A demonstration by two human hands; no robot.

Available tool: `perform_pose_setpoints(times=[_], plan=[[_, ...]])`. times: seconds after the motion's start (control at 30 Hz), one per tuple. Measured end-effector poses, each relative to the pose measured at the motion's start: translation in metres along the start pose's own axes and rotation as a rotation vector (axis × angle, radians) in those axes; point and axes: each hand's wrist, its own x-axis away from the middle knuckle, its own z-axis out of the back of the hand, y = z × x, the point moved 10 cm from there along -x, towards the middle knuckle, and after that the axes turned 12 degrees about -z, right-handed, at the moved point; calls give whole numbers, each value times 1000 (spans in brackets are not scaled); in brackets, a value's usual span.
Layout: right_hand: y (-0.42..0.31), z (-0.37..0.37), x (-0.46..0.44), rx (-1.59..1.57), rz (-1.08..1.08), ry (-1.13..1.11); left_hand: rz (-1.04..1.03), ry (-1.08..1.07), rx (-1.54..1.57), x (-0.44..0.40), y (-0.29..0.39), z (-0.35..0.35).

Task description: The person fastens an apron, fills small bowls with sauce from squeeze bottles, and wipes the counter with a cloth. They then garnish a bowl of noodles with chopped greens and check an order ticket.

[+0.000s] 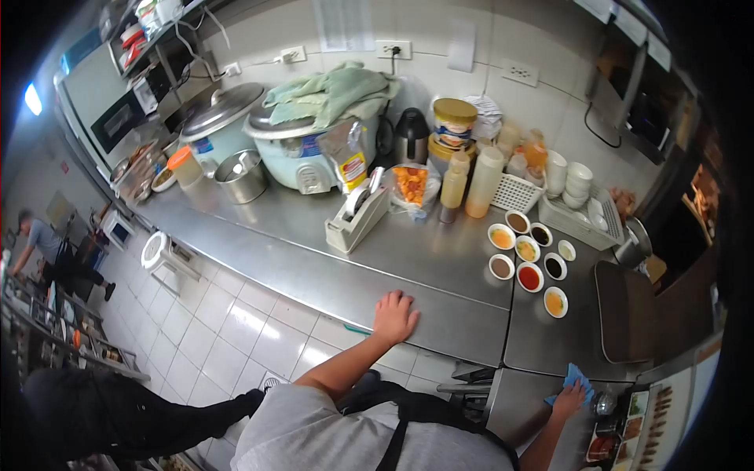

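Note:
My left hand (395, 318) rests on the front edge of the steel counter (306, 271), fingers spread on the metal and holding nothing. Down at the right, my right hand (569, 400) grips a blue cloth (578, 379) against the lower steel surface. Part of the cloth sticks out beyond the fingers. Close by it stand a small glass jar (603, 403) and a rack of ingredient containers (635, 428). Several small white bowls of sauce, among them a red one (530, 276), sit on the counter between my hands and the wall.
Along the wall stand a rice cooker (302, 161) with green towels (334, 94) on it, a tape dispenser (357, 212), squeeze bottles (484, 182) and a basket of white cups (577, 220). A dark tray (624, 310) lies at the right. Another person (51, 243) bends at the far left.

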Motion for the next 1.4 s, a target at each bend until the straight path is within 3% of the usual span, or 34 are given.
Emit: perform_pose_setpoints(times=[0.1, 0.17, 0.23, 0.27, 0.3, 0.37, 0.4, 0.43, 0.57, 0.7, 0.77, 0.9, 1.17, 1.4], plan=[[9, -2, 14, -34, -28, 54, -64, 11, 18, -2, 0, 4], [17, -4, 20, -60, 40, 205, -99, -5, 99, -2, 2, 4], [26, -14, 27, -60, -64, 152, -185, -36, 149, -1, 4, 2], [20, -16, 32, -119, -48, 167, -180, -31, 202, -2, -1, 2], [6, -3, 49, -226, 38, 342, -195, -50, 262, -3, -7, -1], [-35, 35, 86, -280, -23, 377, -304, -173, 374, -2, -16, -12], [-49, 49, 97, -224, -167, 291, -393, -203, 408, 1, -18, -14], [-61, 47, 112, -206, -109, 464, -477, -230, 453, 4, -21, -16], [-104, 41, 153, -165, -257, 134, -471, -382, 824, 5, -27, -10], [-121, 43, 190, -148, -235, 47, -503, -451, 885, 3, -14, -7], [-124, 49, 202, -263, -123, 73, -584, -434, 676, -1, -6, -3], [-99, 57, 204, -303, -115, 43, -502, -386, 501, -19, -6, -10], [24, 69, 179, -250, -393, 170, -401, -203, 253, -36, -11, -21], [54, 68, 164, -272, -361, 200, -286, -118, -33, -60, -24, -34]])
